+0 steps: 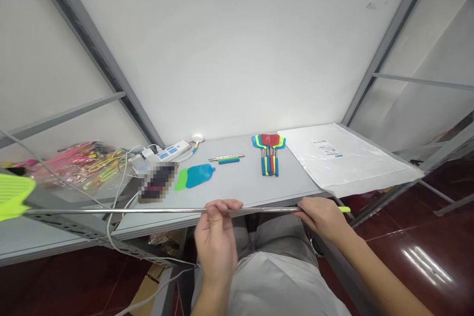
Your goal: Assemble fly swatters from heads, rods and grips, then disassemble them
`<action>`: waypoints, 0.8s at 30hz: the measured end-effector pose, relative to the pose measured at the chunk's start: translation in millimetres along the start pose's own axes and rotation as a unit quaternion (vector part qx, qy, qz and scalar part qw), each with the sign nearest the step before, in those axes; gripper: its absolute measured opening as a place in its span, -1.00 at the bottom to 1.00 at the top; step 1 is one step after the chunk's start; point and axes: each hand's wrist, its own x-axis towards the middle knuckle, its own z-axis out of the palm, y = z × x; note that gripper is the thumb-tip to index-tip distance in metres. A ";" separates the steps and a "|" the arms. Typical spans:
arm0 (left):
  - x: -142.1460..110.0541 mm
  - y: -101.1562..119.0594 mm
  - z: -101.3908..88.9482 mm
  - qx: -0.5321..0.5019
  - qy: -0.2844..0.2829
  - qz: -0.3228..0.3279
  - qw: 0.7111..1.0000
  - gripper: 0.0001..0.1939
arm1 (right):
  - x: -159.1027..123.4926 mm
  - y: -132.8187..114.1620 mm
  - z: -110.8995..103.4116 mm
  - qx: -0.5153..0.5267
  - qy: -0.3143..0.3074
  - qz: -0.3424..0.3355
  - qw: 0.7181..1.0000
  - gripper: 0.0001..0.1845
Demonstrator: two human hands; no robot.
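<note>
I hold a fly swatter stretched out level in front of me. Its thin metal telescopic rod (122,211) runs leftward to a lime-green swatter head (13,195) at the frame's left edge. My left hand (217,237) is closed around the middle of the rod. My right hand (323,218) is closed on the handle end, whose lime-green tip (344,209) sticks out to the right. Both hands hover just over the near edge of the grey table (240,185).
On the table lie a bundle of collapsed swatters (269,150), loose blue and green swatter heads (196,176), a collapsed rod with a green grip (226,158), clear plastic bags (344,158), a power strip (171,150) with cables and a pixelated object (157,182). A bag of bright swatters (79,163) sits left.
</note>
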 end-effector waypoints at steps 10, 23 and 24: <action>25.8 27.6 -18.5 0.011 0.042 0.037 0.998 -0.72 | -25.9 24.8 -0.8 -0.028 0.010 0.059 0.998 -0.71; 30.7 41.7 -22.3 -0.013 0.036 0.080 0.996 -0.69 | -36.9 8.5 -20.2 -0.029 -0.062 0.101 0.993 -0.75; 29.1 39.4 -21.1 -0.017 0.034 0.087 0.996 -0.69 | -35.1 6.0 -19.5 -0.028 -0.064 0.100 0.993 -0.74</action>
